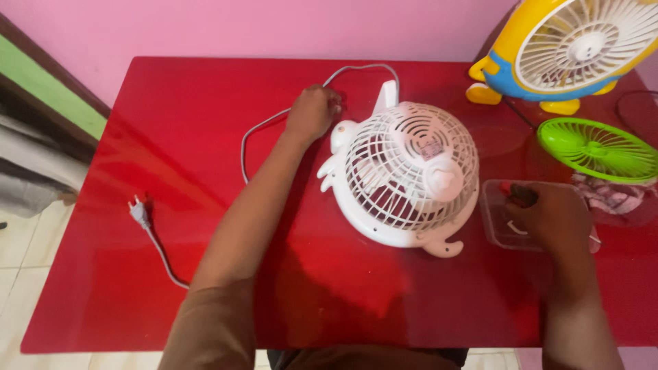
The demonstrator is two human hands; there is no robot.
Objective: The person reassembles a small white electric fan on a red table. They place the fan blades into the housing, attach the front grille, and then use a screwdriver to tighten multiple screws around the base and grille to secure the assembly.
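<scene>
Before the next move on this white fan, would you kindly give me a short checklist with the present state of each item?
1. Plug out of any socket: ok, it lies loose on the red table.
2. White fan steady: ok, it lies on its back, grille up.
3. Left hand on the grey cord: ok, closed at the fan's rear.
4. Right hand free: not ok, it is in the clear container, holding something dark.
5. Grille fasteners loosened: cannot tell.
6. Green grille and yellow fan clear of the work: ok, set aside.
</scene>
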